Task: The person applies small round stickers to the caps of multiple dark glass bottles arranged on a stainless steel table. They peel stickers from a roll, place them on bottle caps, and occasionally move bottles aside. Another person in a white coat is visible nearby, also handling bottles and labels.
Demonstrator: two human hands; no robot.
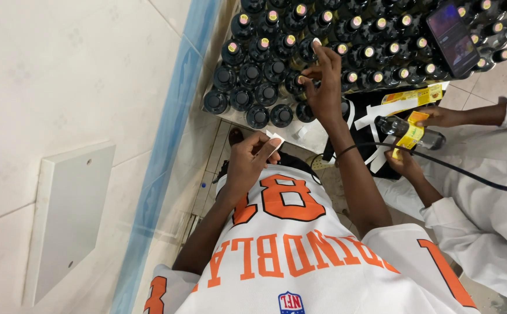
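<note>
Dark bottles (276, 70) are standing packed in rows on a metal table (317, 136) at the far side of the scene, many carrying small round stickers on their black caps, the nearest left ones showing bare caps.

The right hand (323, 87) is reaching over the bottles, fingertips pinched on the cap of one bottle in the near rows; whether a sticker is between the fingers cannot be told.

The left hand (250, 160) is hovering nearer the body, just short of the table edge, thumb and fingers pinching a small white slip (275, 139).

A phone (452, 36) with a lit screen is lying on the bottle tops at far right.

A second person in white sleeves is working on the right: their hands (433, 119) are holding a clear bottle (407, 125) on its side and wrapping a yellow label (410, 135) on it. More yellow labels (413, 96) and white strips are lying on a black cloth there.

A black cable (457, 168) is crossing between the two people, passing close to the right forearm.
</note>
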